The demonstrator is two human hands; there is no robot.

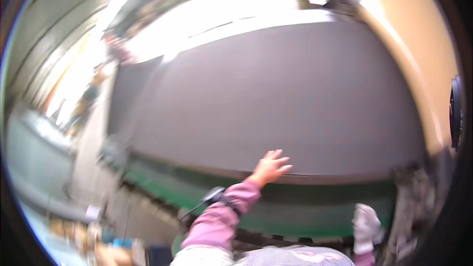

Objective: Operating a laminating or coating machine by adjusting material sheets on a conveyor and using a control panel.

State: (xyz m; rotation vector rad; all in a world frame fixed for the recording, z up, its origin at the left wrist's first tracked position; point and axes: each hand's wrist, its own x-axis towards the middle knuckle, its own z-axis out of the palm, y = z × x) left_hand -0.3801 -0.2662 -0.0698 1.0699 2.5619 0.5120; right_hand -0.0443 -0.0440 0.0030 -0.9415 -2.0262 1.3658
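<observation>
A wide, flat, dark grey-brown sheet (286,93) lies over a bench with a green frame (315,207). My left hand (272,166) is bare and holds nothing. Its fingers are spread above or on the near edge of the sheet; contact is hard to judge. A pink sleeve with a dark strap and a small device (214,196) covers that forearm. At the lower right is my right hand (366,224), which appears to wear a white glove. It is near the bench's front right corner, with its fingers blurred.
A large tan panel (419,34) rises along the right side. At the far left corner of the sheet a blurred person (118,49) is partly visible. A pale blue-grey cabinet-like surface (39,152) stands at the left, with assorted boxes or items (113,251) below it.
</observation>
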